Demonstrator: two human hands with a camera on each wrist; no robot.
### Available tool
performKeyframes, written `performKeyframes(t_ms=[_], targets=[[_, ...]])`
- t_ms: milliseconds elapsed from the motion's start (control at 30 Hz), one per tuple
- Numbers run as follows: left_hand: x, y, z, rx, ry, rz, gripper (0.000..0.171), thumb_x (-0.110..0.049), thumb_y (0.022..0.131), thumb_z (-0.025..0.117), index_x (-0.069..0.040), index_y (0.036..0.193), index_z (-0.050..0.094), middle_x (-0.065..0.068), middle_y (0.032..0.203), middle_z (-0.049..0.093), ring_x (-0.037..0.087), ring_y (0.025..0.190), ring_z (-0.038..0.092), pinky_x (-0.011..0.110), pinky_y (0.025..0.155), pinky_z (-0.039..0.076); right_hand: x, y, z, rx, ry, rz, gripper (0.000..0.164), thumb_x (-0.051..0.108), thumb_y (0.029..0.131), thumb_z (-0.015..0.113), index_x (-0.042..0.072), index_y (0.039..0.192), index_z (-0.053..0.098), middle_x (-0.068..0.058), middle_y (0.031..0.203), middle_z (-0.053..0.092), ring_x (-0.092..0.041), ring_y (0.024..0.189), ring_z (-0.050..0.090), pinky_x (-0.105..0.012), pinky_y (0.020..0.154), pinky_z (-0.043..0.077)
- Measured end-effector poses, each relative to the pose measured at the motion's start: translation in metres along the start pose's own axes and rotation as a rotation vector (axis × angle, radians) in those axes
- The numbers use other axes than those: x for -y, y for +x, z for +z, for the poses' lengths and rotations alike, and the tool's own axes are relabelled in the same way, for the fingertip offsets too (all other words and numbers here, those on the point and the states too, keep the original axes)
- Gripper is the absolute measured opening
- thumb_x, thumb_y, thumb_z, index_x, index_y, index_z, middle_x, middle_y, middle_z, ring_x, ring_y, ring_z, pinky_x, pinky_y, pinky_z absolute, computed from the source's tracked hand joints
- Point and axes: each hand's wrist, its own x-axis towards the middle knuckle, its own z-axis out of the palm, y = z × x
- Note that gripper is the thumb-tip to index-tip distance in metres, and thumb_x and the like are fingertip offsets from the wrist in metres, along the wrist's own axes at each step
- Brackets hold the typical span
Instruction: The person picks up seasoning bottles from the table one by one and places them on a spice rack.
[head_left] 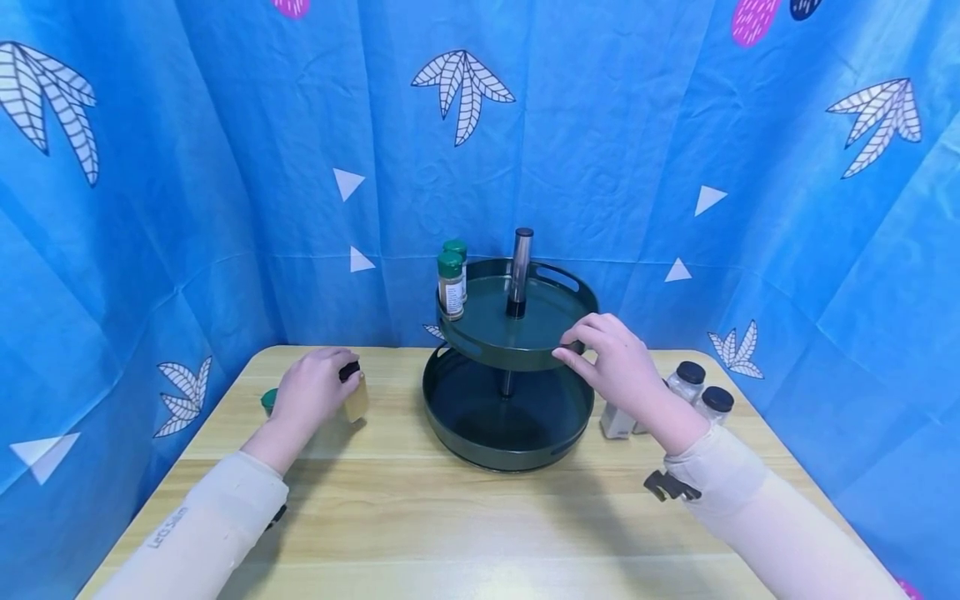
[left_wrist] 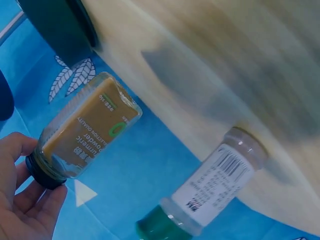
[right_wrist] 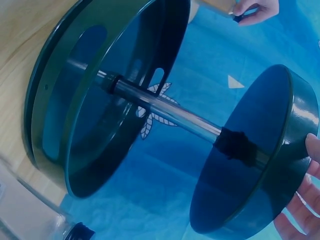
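left grip (head_left: 310,386) clasps the turmeric jar (left_wrist: 89,129) from above; right grip (head_left: 618,364), outstretched, pinches the upper tray (head_left: 510,358).

Wears long, off-white left sleeve (head_left: 202,521) with small dark lettering (head_left: 169,527) along the forearm, and matching right sleeve (head_left: 787,517). Carries black buckle (head_left: 675,487) beside right cuff (head_left: 708,457), smaller black part (head_left: 276,517) beside left.

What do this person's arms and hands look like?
Both hands, left hand and right hand, are bare, without gloves. The left sleeve and right sleeve are long and off-white. Small dark lettering marks the left one; a black buckle-like piece shows at the right cuff.
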Motion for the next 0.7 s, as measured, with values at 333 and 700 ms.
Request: performKeyframes(t_ms=[333,700], targets=[[-0.016,0.008,-0.011,-0.065,0.014,0.071,0.027,-0.018,0.089,0.074,-0.002,0.111,0.075,0.016,0.114,0.071,0.039,0.106,0.065,0.056,0.084,0.055,0.000,-0.002,0.001,0.012,0.001,0.015,0.015,0.021,0.085,0.081,0.012,0.093,0.073,-0.005,0.093,0.067,-0.023,0.090,0.056,-0.037,0.071,0.051],[-0.033,0.018,-0.024,-0.082,0.036,0.116,0.028,-0.019,0.089,0.075,-0.004,0.112,0.075,0.015,0.114,0.072,0.036,0.106,0.066,0.052,0.086,0.056,-0.002,0.000,0.001,-0.005,-0.008,-0.006,0.016,0.021,0.084,0.082,0.012,0.093,0.073,-0.003,0.092,0.065,-0.023,0.089,0.056,-0.037,0.070,0.052]])
